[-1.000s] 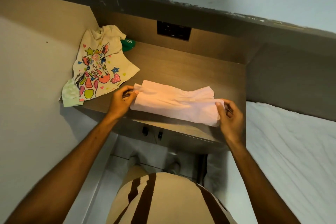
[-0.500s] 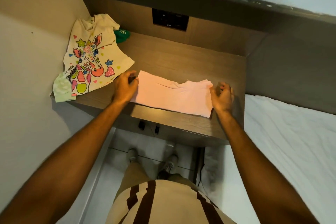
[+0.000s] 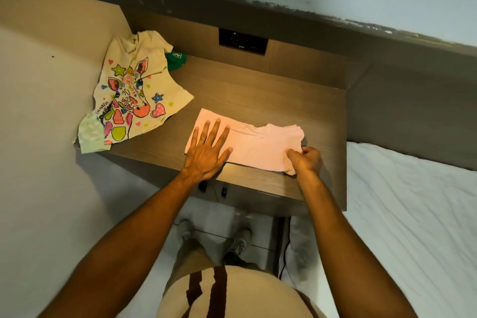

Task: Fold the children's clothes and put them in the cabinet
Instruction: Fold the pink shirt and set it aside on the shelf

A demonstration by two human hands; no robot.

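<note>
Under my hands, the pink garment [image 3: 258, 144] is lying half-folded on the table [image 3: 258, 95]. My left hand [image 3: 206, 150] is pressing flat, fingers spread, on its left end; my right hand [image 3: 307, 160] is pinching its right corner. Beyond my left hand, the giraffe shirt [image 3: 134, 90] is lying crumpled.

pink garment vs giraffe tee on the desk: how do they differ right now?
The pink garment is plain; the giraffe tee carries a colourful print. The pink garment lies folded into a flat strip near the front edge; the giraffe tee lies unfolded and rumpled at the back left corner. The left hand presses the pink garment flat and the right hand pinches its end; nothing touches the giraffe tee. Both rest on the wooden desk.
</note>
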